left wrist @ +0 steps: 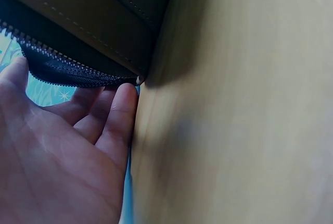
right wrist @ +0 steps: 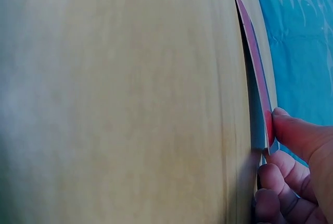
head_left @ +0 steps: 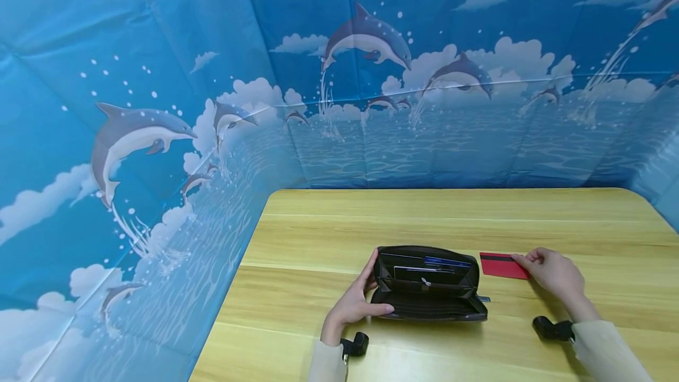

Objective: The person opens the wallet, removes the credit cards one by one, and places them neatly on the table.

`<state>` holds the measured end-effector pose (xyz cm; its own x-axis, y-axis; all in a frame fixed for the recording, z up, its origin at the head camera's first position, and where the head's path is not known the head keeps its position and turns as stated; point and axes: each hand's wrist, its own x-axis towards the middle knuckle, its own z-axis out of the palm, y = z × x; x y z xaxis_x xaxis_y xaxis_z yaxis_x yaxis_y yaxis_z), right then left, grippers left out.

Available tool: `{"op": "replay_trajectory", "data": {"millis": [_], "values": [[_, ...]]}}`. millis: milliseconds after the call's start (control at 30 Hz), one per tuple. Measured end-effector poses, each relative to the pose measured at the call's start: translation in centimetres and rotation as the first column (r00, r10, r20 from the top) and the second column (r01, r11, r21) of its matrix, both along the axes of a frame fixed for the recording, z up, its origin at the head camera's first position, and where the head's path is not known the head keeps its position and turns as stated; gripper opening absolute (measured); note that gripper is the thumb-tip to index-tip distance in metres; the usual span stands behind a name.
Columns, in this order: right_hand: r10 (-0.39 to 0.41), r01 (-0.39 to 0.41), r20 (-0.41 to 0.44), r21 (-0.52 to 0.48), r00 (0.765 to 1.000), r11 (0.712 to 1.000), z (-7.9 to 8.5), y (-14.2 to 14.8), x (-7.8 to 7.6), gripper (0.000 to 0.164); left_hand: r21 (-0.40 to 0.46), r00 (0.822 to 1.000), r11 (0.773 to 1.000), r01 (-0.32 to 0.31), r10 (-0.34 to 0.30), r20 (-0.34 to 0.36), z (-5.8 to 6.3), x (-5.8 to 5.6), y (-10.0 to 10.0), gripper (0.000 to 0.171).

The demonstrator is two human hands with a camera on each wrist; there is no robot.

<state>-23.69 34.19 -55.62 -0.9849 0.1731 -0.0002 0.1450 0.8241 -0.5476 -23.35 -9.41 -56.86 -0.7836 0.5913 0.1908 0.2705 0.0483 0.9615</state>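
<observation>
A dark brown zip-around wallet (head_left: 429,308) lies opened out on the table, its inner side facing up. Blue and white cards (head_left: 448,263) show in its back slots, and a small zip pull (head_left: 426,282) hangs at the middle pocket. My left hand (head_left: 352,304) grips the wallet's left end, thumb on the front flap and fingers at the back part. The left wrist view shows those fingers (left wrist: 117,114) against the zipper edge. To the right of the wallet, my right hand (head_left: 559,276) pinches a red card (head_left: 495,266) with a black stripe by its right end.
Under everything is a wood-grain table (head_left: 297,299). A blue curtain (head_left: 175,240) printed with dolphins stands along its left and far sides. Black wrist devices (head_left: 551,329) sit at both cuffs, close to the tabletop.
</observation>
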Motion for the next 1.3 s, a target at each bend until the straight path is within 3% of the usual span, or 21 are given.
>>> {"op": "replay_trajectory", "data": {"millis": [1300], "values": [[0.023, -0.021, 0.064, -0.028, 0.998, 0.999, 0.33, 0.32, -0.3, 0.053, -0.027, 1.0, 1.0, -0.013, 0.014, 0.008, -0.08, 0.07, -0.02, 0.108]]}}
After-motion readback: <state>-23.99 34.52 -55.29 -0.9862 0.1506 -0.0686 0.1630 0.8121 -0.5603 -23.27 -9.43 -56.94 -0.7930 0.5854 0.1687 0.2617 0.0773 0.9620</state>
